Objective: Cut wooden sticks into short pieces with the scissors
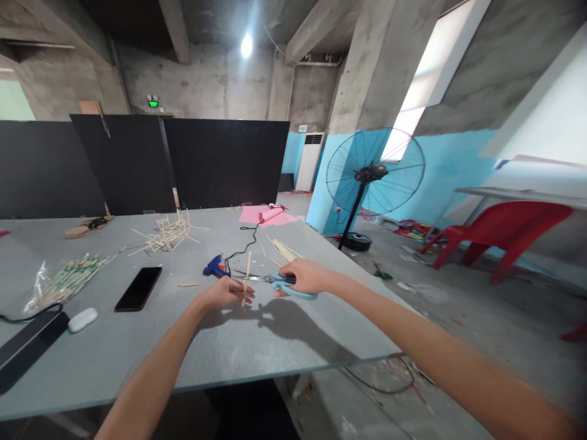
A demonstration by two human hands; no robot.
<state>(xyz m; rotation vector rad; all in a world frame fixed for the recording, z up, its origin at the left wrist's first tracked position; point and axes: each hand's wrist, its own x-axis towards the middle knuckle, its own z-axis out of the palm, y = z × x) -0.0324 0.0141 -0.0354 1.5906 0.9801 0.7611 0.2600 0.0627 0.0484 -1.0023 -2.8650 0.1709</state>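
Observation:
My right hand [302, 278] is closed round the light-blue handles of a pair of scissors [275, 279]. The scissor blades point left and reach to a thin wooden stick [247, 269]; whether they touch it I cannot tell. My left hand [226, 293] pinches this stick, which stands nearly upright above the table and looks joined to a shorter crosspiece. Just behind my left hand lies a blue hot glue gun [215, 267] with a black cord. More pale sticks [282, 249] lie beyond my right hand.
The grey table [257, 348] also bears a black phone [139, 289], a white earbud case [83, 319], a black box [32, 348], bagged sticks [76, 276], a structure of joined sticks [169, 233] and pink paper [261, 214]. A large fan [371, 174] stands beyond the right edge.

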